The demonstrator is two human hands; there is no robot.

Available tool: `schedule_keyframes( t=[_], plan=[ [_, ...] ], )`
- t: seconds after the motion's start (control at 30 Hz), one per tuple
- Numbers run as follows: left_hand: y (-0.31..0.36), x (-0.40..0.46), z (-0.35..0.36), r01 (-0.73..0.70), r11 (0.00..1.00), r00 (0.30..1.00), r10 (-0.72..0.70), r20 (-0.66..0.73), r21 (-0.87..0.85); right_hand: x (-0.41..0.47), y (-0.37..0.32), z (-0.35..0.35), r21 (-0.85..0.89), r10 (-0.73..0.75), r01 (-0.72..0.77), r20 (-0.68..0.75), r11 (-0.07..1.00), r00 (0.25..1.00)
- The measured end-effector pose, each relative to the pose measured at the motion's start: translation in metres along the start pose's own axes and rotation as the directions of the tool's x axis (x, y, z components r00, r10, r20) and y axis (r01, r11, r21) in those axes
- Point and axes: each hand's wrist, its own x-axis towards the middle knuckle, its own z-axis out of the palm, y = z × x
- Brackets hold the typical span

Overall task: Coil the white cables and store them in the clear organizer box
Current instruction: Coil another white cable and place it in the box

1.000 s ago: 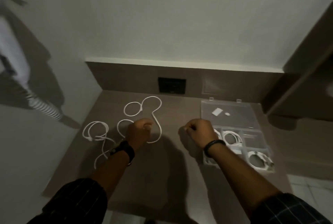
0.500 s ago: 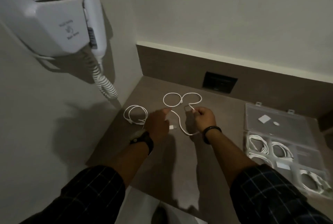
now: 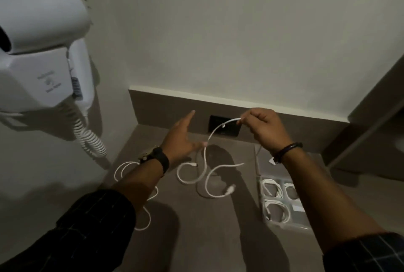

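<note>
Brown bench [image 3: 218, 239] in a wall corner carries a white cable [image 3: 205, 171]. Right hand [image 3: 265, 127] pinches one cable end, lifted; left hand [image 3: 181, 138] is spread, thumb touching the cable. Clear organizer box [image 3: 284, 224] sits right, holding coiled cables.

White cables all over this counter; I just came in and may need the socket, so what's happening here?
A person is tidying cables. The right hand pinches one end of a white cable and has it lifted, while the rest trails in loose curves on the counter. The left hand, fingers straight, touches the cable lower down. A second loose cable lies partly under the left arm. The clear organizer box on the right already holds several coiled cables.
</note>
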Motion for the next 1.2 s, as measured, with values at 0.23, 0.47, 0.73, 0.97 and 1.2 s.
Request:
schedule_keyframes(
  t=[0.23,0.47,0.73,0.97,1.2],
  plan=[
    [0.051,0.016,0.039,-0.085,0.971,0.996,0.087,-0.001,-0.224,-0.003,-0.008,-0.013,0.126,-0.054,0.057,-0.026,0.990,0.998],
    [0.021,0.010,0.002,0.335,0.816,0.937,-0.236,0.257,-0.471,0.002,0.033,-0.055,-0.331,0.112,-0.184,-0.225,0.926,0.968],
    [0.091,0.006,0.005,0.315,0.788,0.892,-0.054,0.450,-0.529,0.005,0.019,0.014,-0.281,-0.111,0.147,0.139,0.949,0.984],
    [0.075,-0.017,-0.034,0.351,0.822,0.799,-0.014,0.601,-0.448,0.038,0.034,-0.006,0.001,0.014,-0.015,-0.263,1.000,0.965],
    [0.097,-0.028,-0.043,0.318,0.542,0.772,0.329,0.544,-0.778,0.038,0.071,0.000,-0.406,0.096,-0.144,-0.137,0.902,0.986]
  ],
)
